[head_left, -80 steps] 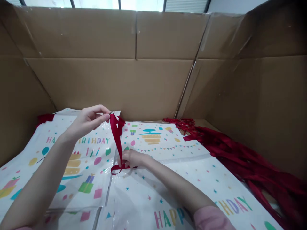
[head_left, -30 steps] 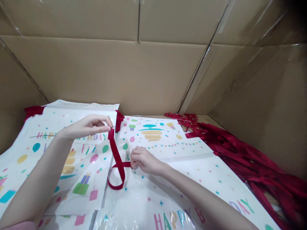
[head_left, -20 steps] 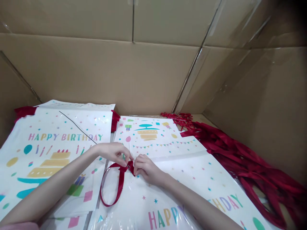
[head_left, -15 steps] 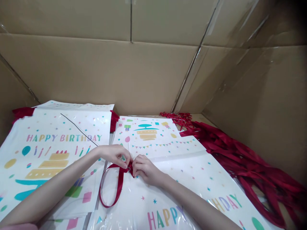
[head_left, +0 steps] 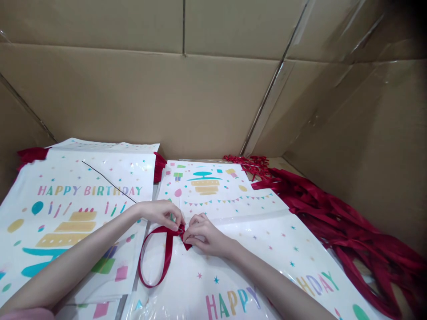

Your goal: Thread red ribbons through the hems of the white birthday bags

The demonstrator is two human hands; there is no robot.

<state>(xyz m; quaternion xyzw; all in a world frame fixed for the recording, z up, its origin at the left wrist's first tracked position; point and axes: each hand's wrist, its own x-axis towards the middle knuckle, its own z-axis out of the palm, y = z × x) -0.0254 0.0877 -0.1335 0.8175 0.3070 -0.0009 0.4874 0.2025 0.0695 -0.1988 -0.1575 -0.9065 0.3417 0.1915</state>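
Observation:
A loop of red ribbon [head_left: 168, 257] lies on the white printed sheet [head_left: 233, 240] in the middle. My left hand [head_left: 162, 214] pinches the ribbon at the top of the loop, beside a small metal hook. Just right of it, my right hand [head_left: 204, 235] is closed on the folded ribbon end, which sticks out below its fingertips. A thin dark rod [head_left: 106, 180] runs from the upper left to my left wrist and passes out of sight under it; whether it joins the hook is hidden.
At the left lies a stack of "HAPPY BIRTHDAY" sheets [head_left: 100, 155] with red fabric at its edges. Long red ribbons [head_left: 320, 204] heap along the right side, with small red bows [head_left: 256, 164] behind. Cardboard walls [head_left: 150, 98] rise at the back and sides.
The fingers of my right hand have shifted slightly on the ribbon, and more of the ribbon end shows below them. The far end of the rod has moved slightly left and down.

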